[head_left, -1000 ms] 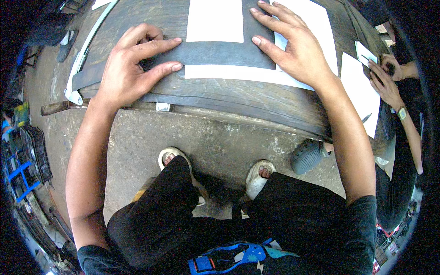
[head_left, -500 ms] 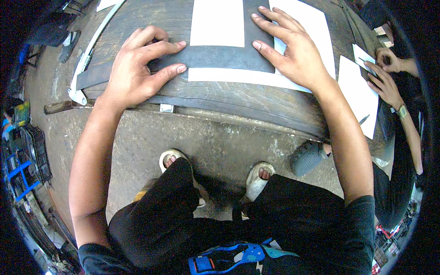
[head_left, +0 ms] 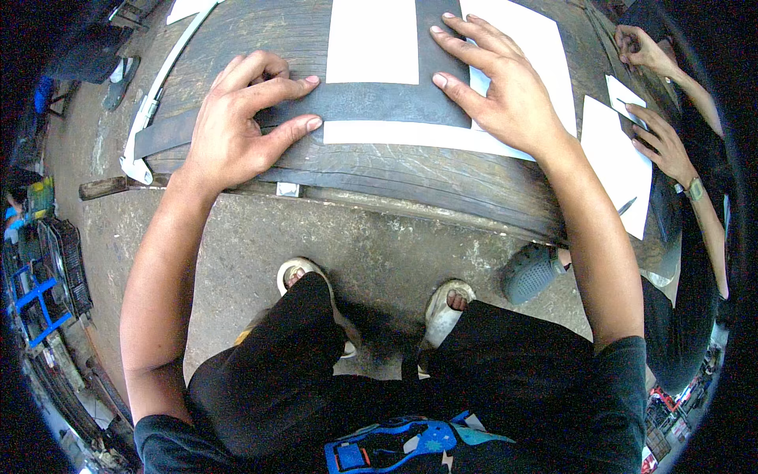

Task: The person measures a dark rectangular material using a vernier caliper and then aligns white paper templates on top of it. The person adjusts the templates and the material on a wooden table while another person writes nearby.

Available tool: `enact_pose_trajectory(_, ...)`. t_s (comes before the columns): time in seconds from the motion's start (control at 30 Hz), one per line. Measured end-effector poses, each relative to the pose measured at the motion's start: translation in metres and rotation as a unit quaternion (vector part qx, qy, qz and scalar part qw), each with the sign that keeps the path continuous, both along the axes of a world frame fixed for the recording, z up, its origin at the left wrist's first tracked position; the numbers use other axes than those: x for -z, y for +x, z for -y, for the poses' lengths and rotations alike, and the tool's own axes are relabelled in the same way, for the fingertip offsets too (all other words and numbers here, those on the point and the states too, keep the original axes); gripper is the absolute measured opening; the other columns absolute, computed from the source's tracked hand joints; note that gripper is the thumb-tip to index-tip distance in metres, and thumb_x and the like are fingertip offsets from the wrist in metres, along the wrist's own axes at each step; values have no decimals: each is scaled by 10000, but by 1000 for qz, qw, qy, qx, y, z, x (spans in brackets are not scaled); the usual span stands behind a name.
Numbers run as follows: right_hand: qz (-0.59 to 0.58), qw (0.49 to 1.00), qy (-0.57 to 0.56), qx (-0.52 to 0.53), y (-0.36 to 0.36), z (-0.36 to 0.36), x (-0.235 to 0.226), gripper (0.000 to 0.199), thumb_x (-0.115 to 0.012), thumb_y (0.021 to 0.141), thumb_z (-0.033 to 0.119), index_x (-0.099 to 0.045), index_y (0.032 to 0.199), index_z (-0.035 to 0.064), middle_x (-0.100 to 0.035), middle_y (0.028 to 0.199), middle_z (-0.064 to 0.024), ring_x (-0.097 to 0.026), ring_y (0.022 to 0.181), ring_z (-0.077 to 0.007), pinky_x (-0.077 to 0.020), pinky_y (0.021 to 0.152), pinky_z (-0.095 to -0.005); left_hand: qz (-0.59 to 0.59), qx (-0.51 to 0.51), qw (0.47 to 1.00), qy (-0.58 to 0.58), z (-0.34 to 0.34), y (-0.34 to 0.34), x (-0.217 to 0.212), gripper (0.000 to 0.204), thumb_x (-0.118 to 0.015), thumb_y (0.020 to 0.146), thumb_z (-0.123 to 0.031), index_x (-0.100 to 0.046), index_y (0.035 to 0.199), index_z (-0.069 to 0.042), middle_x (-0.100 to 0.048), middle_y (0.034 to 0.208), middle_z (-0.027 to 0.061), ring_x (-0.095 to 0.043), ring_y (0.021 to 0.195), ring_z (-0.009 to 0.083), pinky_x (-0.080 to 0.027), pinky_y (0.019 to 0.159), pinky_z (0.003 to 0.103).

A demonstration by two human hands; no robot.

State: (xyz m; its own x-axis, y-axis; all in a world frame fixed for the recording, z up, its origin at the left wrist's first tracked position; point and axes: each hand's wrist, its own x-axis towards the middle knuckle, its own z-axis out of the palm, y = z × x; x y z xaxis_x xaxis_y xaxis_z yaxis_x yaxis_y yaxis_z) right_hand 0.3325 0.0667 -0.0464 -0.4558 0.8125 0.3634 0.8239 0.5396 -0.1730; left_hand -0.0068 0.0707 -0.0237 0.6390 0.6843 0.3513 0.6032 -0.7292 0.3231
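Note:
A dark, flat L-shaped carpenter's square [head_left: 371,103] lies over white paper [head_left: 373,43] on the wooden table. My left hand [head_left: 241,118] grips its long arm across the width, index fingertip at the far edge and thumb at the near edge; the other fingers are curled. Close to the corner, my right hand [head_left: 497,87] rests with fingers spread, fingertips on the square's other arm and palm over the paper. Paper shows inside the square's angle, along its near edge and to the right beneath my right hand.
A pale rod-like tool [head_left: 150,103] lies along the table's left side. At the right, another person's hand [head_left: 663,142] rests at a sheet [head_left: 612,158] with a pen [head_left: 628,205] on it; their other hand [head_left: 643,51] is raised farther back. The table's front edge [head_left: 379,201] runs before my feet.
The other person's far hand has lifted away from the sheets, moving farther back. My hands and the square have kept nearly the same places.

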Motion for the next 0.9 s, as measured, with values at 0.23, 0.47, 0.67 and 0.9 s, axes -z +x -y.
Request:
enact_pose_trajectory(0.23, -2, 1000, -1, -6, 1, -1, -1, 506, -721, 934, 337, -649, 1404, 165, -541, 1527, -110, -434, 1460, -346, -336, 1213, -470, 4, -4, 1000, 10, 1, 0, 1, 406, -868, 757, -308, -797, 1107, -114, -631, 1017, 86, -606, 954, 289, -495, 854, 395)
enact_pose_trajectory(0.47, -3, 1000, -6, -3, 0, -1, -1, 508, -724, 931, 337, -649, 1406, 172, -539, 1529, -109, -434, 1460, -345, -338, 1210, -466, 2, -6, 1000, 6, 0, 0, 1, 403, -870, 757, -305, -799, 1107, -117, -629, 1025, 85, -608, 944, 287, -499, 845, 396)
enact_pose_trajectory(0.67, -12, 1000, -15, -1, 2, -1, 1, 523, -728, 931, 334, -635, 1418, 168, -532, 1535, -114, -431, 1461, -351, -337, 1210, -466, -12, -19, 1000, 11, 4, -1, 0, 396, -858, 775, -293, -794, 1126, -120, -625, 1020, 76, -595, 972, 281, -487, 874, 395)
enact_pose_trajectory(0.9, -25, 996, -83, -2, -3, -1, -15, 596, -740, 890, 405, -633, 1399, 113, -518, 1527, -180, -433, 1441, -425, -352, 1202, -493, -127, -58, 966, -220, -16, 16, -37, 434, -860, 774, -203, -672, 1139, -63, -637, 1111, 146, -579, 1150, 357, -464, 1010, 462)
